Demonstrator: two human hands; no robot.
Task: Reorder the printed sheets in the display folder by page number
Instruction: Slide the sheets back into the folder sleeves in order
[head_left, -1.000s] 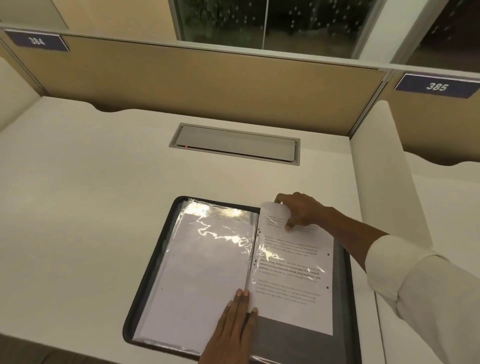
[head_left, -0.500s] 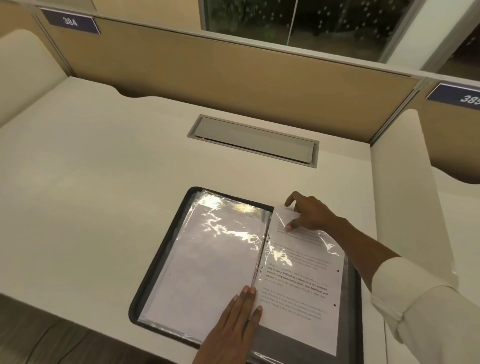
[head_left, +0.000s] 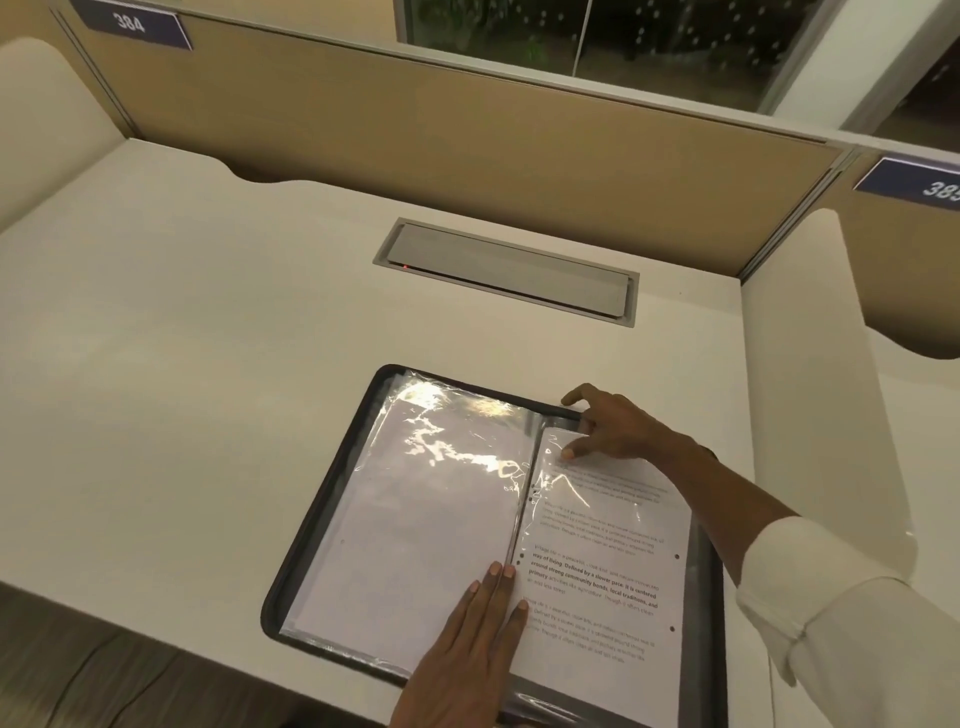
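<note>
My black-edged display folder (head_left: 332, 499) lay open on the pale bench (head_left: 208, 364), near its front edge. My left hand (head_left: 478, 639) pressed flat, fingers together, across the spine. My right hand (head_left: 608, 431), fingers loosely spread, pinched the top of a white printed sheet (head_left: 602, 582). A second before, that sheet stood proud of its clear sleeve; now it had slid further in, so this page seemed nearly filed.
</note>
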